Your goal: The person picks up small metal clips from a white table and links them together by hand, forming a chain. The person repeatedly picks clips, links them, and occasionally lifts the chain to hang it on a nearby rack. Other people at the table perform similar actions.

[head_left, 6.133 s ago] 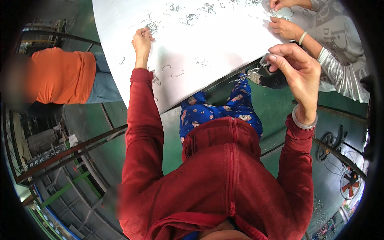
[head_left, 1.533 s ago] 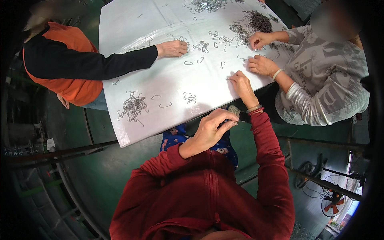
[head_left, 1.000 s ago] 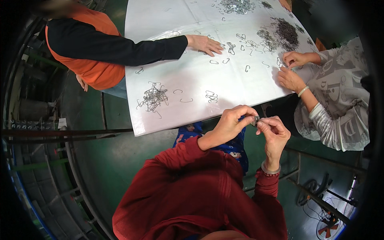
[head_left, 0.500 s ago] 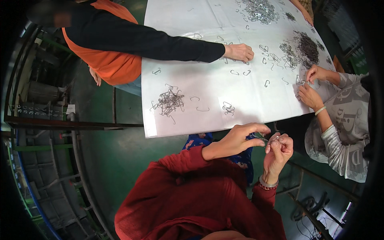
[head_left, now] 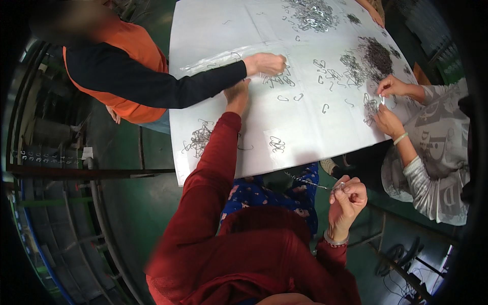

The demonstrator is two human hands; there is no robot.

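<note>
My left hand (head_left: 238,97) reaches over the white table, close to the other person's dark sleeve. Its fingers are mostly hidden there, so their state does not show. My right hand (head_left: 346,199) is raised off the table's near edge with its fingers pinched. From it a thin metal chain-like strand (head_left: 308,181) stretches leftward over my blue patterned clothing. Loose wire hooks (head_left: 199,138) lie in a tangled pile left of my left forearm, and a small cluster of hooks (head_left: 277,144) rests to its right.
Across the white table (head_left: 213,30), a person in orange and black reaches in with one hand (head_left: 267,63) over several wire hooks. At right, another person's hands (head_left: 389,119) hold a small piece. Dark and shiny piles of hooks (head_left: 376,58) spread over the far right side.
My left hand has left my right hand and moved up and left onto the table. The strand now stretches out from my right hand. The orange-clad person's hand has shifted left.
</note>
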